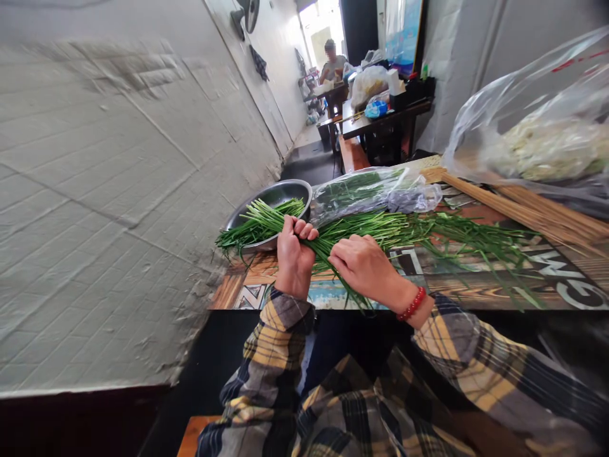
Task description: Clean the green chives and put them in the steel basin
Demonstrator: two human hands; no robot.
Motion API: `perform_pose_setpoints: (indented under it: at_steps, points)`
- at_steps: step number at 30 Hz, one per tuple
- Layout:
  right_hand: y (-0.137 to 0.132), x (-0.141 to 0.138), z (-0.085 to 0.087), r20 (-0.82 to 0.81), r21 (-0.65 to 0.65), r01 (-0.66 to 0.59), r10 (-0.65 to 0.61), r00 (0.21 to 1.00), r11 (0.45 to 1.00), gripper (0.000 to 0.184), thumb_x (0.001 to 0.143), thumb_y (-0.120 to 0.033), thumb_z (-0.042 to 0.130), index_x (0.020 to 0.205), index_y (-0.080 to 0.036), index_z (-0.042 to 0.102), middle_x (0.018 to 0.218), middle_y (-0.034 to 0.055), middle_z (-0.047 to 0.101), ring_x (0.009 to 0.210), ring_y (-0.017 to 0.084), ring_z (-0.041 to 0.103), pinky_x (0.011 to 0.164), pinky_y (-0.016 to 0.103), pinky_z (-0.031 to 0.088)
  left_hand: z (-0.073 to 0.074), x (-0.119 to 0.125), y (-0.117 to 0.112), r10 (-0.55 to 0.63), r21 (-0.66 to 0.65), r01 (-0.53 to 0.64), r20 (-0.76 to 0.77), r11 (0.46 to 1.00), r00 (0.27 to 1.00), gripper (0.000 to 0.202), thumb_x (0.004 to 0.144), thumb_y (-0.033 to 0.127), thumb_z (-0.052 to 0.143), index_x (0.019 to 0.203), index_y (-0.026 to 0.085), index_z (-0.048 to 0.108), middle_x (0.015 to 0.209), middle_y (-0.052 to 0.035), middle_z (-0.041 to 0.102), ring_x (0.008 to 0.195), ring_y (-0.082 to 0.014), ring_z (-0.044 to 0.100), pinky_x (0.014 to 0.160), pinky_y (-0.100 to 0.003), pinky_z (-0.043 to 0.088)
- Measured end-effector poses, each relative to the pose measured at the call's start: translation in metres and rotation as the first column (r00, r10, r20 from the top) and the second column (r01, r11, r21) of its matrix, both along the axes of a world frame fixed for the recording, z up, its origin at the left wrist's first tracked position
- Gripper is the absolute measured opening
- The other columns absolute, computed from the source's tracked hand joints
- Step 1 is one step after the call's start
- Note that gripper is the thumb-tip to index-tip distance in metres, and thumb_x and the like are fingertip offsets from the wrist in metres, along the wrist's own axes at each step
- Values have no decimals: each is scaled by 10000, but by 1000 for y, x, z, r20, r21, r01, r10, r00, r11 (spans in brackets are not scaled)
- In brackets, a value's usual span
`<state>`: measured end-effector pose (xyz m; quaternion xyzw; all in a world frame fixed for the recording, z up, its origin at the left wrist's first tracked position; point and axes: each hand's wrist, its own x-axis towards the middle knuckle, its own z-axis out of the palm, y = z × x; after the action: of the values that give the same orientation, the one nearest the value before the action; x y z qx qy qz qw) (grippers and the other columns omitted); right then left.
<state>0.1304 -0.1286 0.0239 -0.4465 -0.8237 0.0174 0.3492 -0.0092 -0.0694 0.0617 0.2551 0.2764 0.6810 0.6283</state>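
Note:
My left hand (295, 257) is wrapped round a bunch of garlic chives (269, 216), whose pale stem ends stick out to the left. Their leafy ends trail down to the right, towards the table edge. Closed over these leaves is my right hand (364, 266), with a red bead bracelet at the wrist; its fingertips are hidden. A steel bowl (307, 190) holding more chives stands behind my left hand. Loose chives (380, 228) lie across the table just beyond my right hand.
Behind the loose chives lies a clear plastic bag (354, 193) of greens. Bamboo skewers (523, 209) and a large bag of pale vegetables (547, 146) are on the right. A white wall (118, 209) borders the left. Far back, a person (333, 65) sits at another table.

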Motion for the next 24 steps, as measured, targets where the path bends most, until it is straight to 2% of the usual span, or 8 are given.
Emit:
perform_pose_setpoints:
  at_steps: [6, 8, 11, 15, 24]
  points:
    - [10, 15, -10, -148, -75, 28, -39, 988, 997, 259, 965, -225, 401, 775, -184, 571, 785, 51, 646, 763, 181, 535, 717, 307, 312, -2, 0, 2, 3, -2, -3, -5, 1000, 1000, 351, 969, 335, 449, 664, 179, 372, 499, 92, 253, 389, -44, 288, 409, -174, 281]
    - [9, 18, -11, -180, -80, 11, -25, 983, 997, 272, 974, -263, 399, 777, -187, 570, 776, 41, 644, 766, 177, 539, 716, 306, 313, -4, 3, 4, -5, -3, 5, 3, 1000, 1000, 348, 973, 327, 441, 667, 178, 374, 498, 93, 252, 389, -42, 288, 411, -173, 279]
    - [4, 18, -10, -130, -44, -10, 4, 991, 999, 285, 951, -376, 468, 763, -193, 579, 757, 33, 642, 775, 185, 534, 727, 320, 301, -6, 10, 5, -23, -6, 23, 11, 1000, 1000, 346, 980, 317, 426, 668, 176, 377, 496, 93, 247, 388, -41, 287, 411, -171, 275]
    - [3, 17, -9, -76, -30, -12, 10, 997, 999, 248, 947, -306, 474, 756, -191, 582, 775, 43, 646, 792, 190, 532, 733, 325, 305, -5, 15, 6, -39, -2, 39, 9, 999, 999, 351, 972, 329, 442, 663, 177, 377, 495, 93, 244, 389, -41, 288, 409, -172, 274]
    - [15, 26, -18, -337, -152, -104, 47, 940, 983, 240, 944, -243, 399, 736, -206, 513, 733, 29, 594, 734, 161, 539, 707, 281, 383, -2, 25, 3, -30, -15, 30, 2, 999, 1000, 339, 967, 308, 459, 665, 182, 374, 502, 93, 233, 385, -43, 282, 411, -180, 269]
